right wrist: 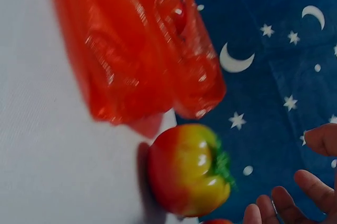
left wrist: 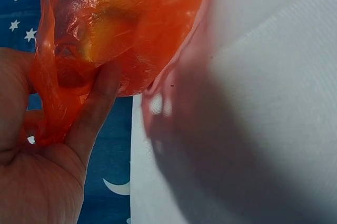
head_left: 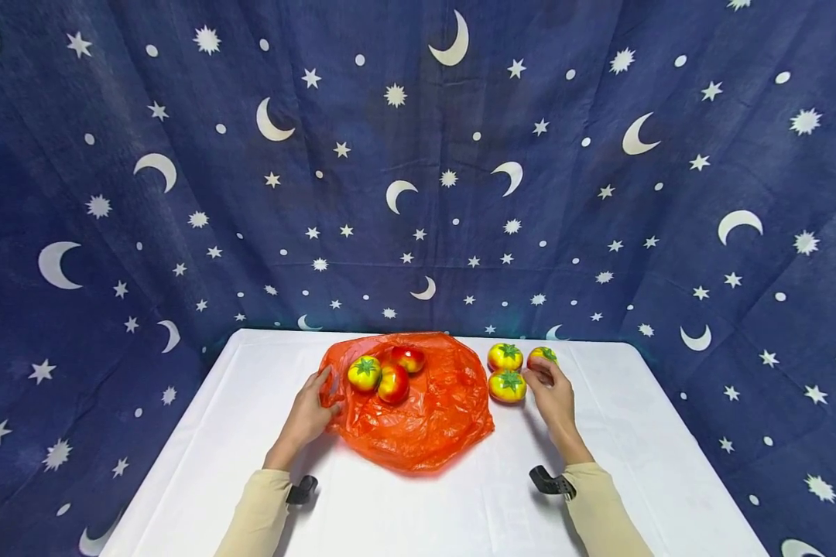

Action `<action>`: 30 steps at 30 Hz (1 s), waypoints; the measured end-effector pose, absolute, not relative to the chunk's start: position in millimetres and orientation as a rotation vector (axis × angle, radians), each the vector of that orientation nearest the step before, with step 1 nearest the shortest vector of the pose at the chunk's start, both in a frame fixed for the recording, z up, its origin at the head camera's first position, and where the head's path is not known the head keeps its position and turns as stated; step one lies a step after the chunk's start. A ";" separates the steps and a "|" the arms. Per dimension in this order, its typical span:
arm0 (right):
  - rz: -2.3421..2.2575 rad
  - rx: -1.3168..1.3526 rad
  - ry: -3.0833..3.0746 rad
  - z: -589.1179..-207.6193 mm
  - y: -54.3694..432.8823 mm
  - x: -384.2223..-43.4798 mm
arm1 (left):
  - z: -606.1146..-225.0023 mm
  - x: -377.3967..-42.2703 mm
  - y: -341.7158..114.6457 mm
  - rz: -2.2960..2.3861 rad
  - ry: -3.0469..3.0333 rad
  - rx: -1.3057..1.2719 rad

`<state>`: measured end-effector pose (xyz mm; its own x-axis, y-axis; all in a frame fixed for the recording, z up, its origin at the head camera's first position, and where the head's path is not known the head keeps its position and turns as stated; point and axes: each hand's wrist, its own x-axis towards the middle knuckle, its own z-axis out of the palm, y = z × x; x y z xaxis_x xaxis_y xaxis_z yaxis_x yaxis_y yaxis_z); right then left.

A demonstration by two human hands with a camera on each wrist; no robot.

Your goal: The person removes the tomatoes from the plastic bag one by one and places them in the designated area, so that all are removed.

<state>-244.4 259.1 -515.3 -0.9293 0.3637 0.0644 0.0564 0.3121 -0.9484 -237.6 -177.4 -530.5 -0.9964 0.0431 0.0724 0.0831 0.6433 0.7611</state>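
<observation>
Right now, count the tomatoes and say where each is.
6. At the red bag: a left tomato, a front tomato and a back tomato. Right of it: a near tomato, a far tomato, a rightmost tomato partly behind the right hand. The bag may hide more.

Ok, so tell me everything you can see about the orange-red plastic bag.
The orange-red plastic bag looks thin, glossy, translucent and heavily crinkled. It lies spread out on the white tablecloth, with three red-and-yellow tomatoes resting against its film toward the upper left. The left hand grips its left edge. I can't make out any handles clearly.
</observation>
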 end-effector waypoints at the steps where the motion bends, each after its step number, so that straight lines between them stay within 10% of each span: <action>1: 1.668 -0.366 -2.308 -512.5 257.5 -243.1 | -530.8 -237.9 -177.4 -1.305 -2.806 -0.110; 30: 1.917 -0.060 -2.333 -472.2 199.5 -220.6 | -534.3 -239.8 -179.3 -1.326 -2.804 -0.100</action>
